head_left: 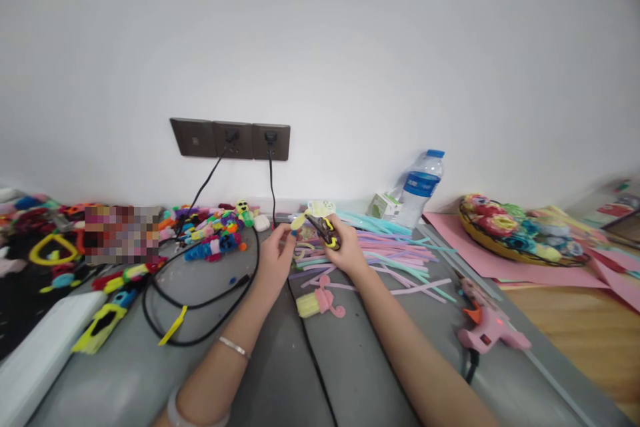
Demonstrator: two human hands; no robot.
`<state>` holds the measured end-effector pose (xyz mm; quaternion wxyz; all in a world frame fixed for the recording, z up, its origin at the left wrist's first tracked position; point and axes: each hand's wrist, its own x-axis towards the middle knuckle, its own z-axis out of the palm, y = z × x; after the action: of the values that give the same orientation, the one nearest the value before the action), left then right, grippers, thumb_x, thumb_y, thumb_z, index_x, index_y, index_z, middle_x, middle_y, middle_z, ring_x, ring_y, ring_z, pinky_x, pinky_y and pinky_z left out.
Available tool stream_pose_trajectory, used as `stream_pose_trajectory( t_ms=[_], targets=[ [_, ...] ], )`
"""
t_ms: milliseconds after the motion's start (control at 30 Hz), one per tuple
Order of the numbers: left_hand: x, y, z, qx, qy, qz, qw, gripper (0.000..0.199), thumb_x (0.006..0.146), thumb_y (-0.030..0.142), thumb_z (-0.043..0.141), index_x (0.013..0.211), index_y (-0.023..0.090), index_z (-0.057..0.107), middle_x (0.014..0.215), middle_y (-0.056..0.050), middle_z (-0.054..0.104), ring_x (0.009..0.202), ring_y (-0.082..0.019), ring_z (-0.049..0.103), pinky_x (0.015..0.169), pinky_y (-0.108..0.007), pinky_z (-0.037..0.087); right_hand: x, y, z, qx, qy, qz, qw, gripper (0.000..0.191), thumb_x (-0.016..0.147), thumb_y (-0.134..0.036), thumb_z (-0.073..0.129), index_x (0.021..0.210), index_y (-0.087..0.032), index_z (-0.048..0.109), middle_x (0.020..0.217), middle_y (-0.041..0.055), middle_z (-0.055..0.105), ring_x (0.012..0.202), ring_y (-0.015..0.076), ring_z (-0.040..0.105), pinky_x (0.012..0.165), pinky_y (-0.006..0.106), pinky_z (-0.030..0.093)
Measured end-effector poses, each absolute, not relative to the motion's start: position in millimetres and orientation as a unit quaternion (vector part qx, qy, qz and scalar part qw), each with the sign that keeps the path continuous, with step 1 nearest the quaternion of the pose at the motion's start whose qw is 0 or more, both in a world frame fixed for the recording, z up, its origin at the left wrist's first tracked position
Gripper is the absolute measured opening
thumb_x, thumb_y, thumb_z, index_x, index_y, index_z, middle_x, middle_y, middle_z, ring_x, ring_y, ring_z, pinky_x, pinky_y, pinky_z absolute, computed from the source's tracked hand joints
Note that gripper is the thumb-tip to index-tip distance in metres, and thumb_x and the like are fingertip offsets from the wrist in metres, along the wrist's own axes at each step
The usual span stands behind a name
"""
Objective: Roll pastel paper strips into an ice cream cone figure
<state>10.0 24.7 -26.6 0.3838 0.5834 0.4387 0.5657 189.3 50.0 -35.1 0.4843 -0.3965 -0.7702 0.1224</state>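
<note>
My left hand (278,248) is closed, pinching a small pale yellow pipe cleaner piece (299,221) between thumb and fingertips, with a bit of blue just below it. My right hand (346,244) is wrapped round black-and-yellow pliers (325,231), whose tips point left toward the yellow piece. Whether the tips touch it I cannot tell. Under and beyond my right hand lies a spread of pastel pipe cleaners (400,253). Between my forearms, a pink-and-yellow pipe cleaner figure (320,300) rests on the grey table (345,360).
A pink glue gun (493,330) lies at right, its switch lit red. Behind it stand a basket of fuzzy flowers (520,230) and a water bottle (423,190). Coiled black cable (200,343) and colourful pipe cleaner figures (215,240) lie left, near a white box (47,353).
</note>
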Motion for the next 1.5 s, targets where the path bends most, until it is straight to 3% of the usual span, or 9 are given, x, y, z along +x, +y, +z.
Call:
stream_pose_trajectory(
  t_ms=[200, 500, 800, 1033, 1500],
  targets=[
    [13, 22, -27, 0.607, 0.434, 0.535, 0.397, 0.022, 0.081, 0.020, 0.057, 0.100, 0.019, 0.069, 0.086, -0.004, 0.069, 0.075, -0.017, 0.063, 0.060, -0.022, 0.045, 191, 48, -31, -0.390, -0.758, 0.146, 0.501, 0.014, 0.071, -0.015, 0.052, 0.077, -0.023, 0.042, 0.066, -0.0035, 0.043, 0.056, 0.0132, 0.039, 0.055, 0.026, 0.034],
    [14, 22, -30, 0.664, 0.405, 0.498, 0.384, 0.033, 0.079, 0.017, 0.060, 0.110, 0.018, 0.070, 0.089, -0.006, 0.072, 0.072, -0.016, 0.063, 0.062, -0.024, 0.047, 188, 51, -36, -0.408, -0.777, 0.150, 0.456, 0.020, 0.066, -0.015, 0.055, 0.084, -0.021, 0.049, 0.070, -0.0013, 0.049, 0.062, 0.0156, 0.045, 0.058, 0.027, 0.036],
    [16, 19, -28, 0.712, 0.374, 0.465, 0.369, 0.039, 0.078, 0.017, 0.059, 0.116, 0.017, 0.070, 0.084, -0.005, 0.072, 0.068, -0.015, 0.061, 0.060, -0.024, 0.046, 188, 53, -37, -0.407, -0.771, 0.163, 0.461, 0.017, 0.064, -0.014, 0.051, 0.077, -0.023, 0.043, 0.065, -0.0032, 0.045, 0.058, 0.0149, 0.041, 0.057, 0.026, 0.032],
    [13, 20, -38, 0.743, 0.358, 0.410, 0.390, 0.052, 0.083, 0.021, 0.057, 0.134, 0.019, 0.057, 0.079, -0.002, 0.069, 0.064, -0.014, 0.056, 0.062, -0.024, 0.044, 188, 54, -38, -0.397, -0.765, 0.168, 0.479, 0.015, 0.067, -0.013, 0.049, 0.074, -0.023, 0.040, 0.065, -0.0036, 0.043, 0.059, 0.0145, 0.040, 0.058, 0.027, 0.032],
    [12, 19, -38, 0.772, 0.349, 0.367, 0.385, 0.065, 0.083, 0.019, 0.057, 0.147, 0.020, 0.043, 0.078, -0.002, 0.065, 0.067, -0.015, 0.056, 0.064, -0.025, 0.044, 190, 56, -40, -0.401, -0.755, 0.192, 0.482, 0.013, 0.068, -0.015, 0.050, 0.076, -0.022, 0.043, 0.065, -0.0039, 0.043, 0.060, 0.0146, 0.039, 0.059, 0.027, 0.032]
  ],
)
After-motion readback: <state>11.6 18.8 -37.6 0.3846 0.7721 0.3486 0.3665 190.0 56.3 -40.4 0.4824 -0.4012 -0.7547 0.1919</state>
